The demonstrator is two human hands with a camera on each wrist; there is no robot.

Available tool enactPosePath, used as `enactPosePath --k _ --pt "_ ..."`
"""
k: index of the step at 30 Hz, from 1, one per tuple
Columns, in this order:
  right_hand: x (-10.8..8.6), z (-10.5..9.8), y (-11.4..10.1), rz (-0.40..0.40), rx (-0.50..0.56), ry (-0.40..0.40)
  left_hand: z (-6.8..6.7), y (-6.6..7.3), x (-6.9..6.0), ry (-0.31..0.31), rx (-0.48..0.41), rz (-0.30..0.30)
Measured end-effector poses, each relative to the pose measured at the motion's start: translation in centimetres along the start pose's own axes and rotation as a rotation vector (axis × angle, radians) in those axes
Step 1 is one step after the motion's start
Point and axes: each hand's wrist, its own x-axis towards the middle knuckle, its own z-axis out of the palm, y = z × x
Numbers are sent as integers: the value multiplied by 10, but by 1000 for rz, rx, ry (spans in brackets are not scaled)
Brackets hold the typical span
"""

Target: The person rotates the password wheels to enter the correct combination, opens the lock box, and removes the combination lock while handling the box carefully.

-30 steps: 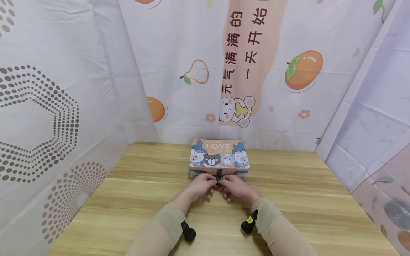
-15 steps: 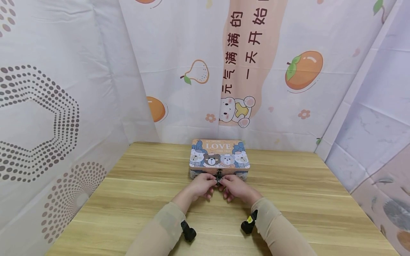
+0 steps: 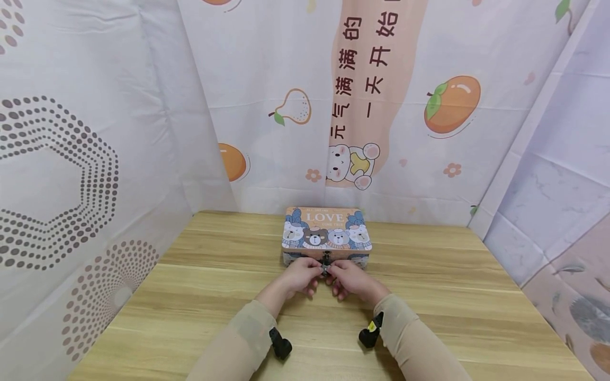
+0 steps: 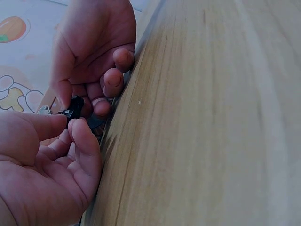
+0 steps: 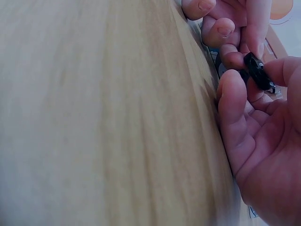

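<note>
- At the front of the tin box (image 3: 326, 233), midway along its near side, both hands meet over a small black piece (image 5: 257, 71), just below the metal latch (image 3: 326, 255).
- Left of the box's middle, the left hand (image 3: 301, 275) pinches one side of that piece with its thumb and fingertip; its other fingers are loosely curled.
- Right of the box's middle, the right hand (image 3: 353, 278) mirrors it, pinching the piece from its own side. The two hands are close together, the piece between them.
- The box itself stands at the far edge of the wooden table (image 3: 190, 296), its lid (image 3: 325, 217) down and its printed bears facing up. Whether the black piece is joined to the latch is hidden by the fingers; it may be a small lock, judging by its place.
- Against the head views of half a second and a second ago, hardly anything has changed: the box has not shifted, and both hands keep to the same spot at its front. Any slight turn of the black piece is too small to tell.
- That stillness suggests careful fingertip work at the fastening, with the lid not yet raised.
- Nearer the person than the box, beige sleeves (image 3: 238, 338) with black wrist mounts (image 3: 280, 345) lie over the table; behind the box hangs a fruit-printed curtain (image 3: 262, 69).
</note>
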Motion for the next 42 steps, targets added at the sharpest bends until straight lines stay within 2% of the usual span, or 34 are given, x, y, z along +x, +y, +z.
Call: enactPosePath --k 11,20,26,31,42 --pt "-1 1 -2 -1 0 -1 -1 -1 2 -5 -13 1" --pt "-5 -7 -2 16 72 -10 -1 -2 2 3 -14 5" --pt "-9 -14 -1 7 54 4 0 -1 2 0 -15 3" --pt "-11 -18 2 -9 48 -15 0 -2 2 1 -16 3" --pt "-13 -18 -1 -8 39 -37 0 -3 3 -1 -15 0"
